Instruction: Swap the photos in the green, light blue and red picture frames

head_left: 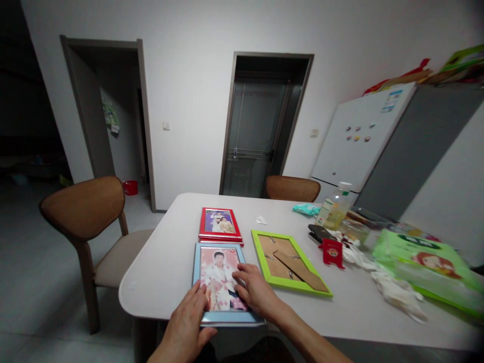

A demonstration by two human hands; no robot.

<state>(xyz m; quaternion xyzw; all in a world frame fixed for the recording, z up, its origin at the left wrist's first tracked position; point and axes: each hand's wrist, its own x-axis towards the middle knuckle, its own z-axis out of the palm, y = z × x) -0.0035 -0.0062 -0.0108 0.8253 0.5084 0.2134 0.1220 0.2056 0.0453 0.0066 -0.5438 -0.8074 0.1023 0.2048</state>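
Observation:
A light blue picture frame (223, 316) with a photo lies face up at the table's near edge, seemingly on top of another frame. My left hand (189, 315) rests on its left side, fingers over the photo and thumb at the lower edge. On its right side lies my right hand (257, 292), fingers bent and spread on the photo. Just beyond it are red picture frames (220, 236), stacked, the top one showing a photo. To the right, a lime green frame (289, 287) lies face down, its brown backing and stand showing.
On the right of the white table (159, 262) stand a bottle (335, 209), a black object (320, 233), a red card (333, 253), crumpled tissues (397, 292) and a green package (427, 262). Wooden chairs (85, 206) stand left and behind; a fridge (359, 136) is at the back right.

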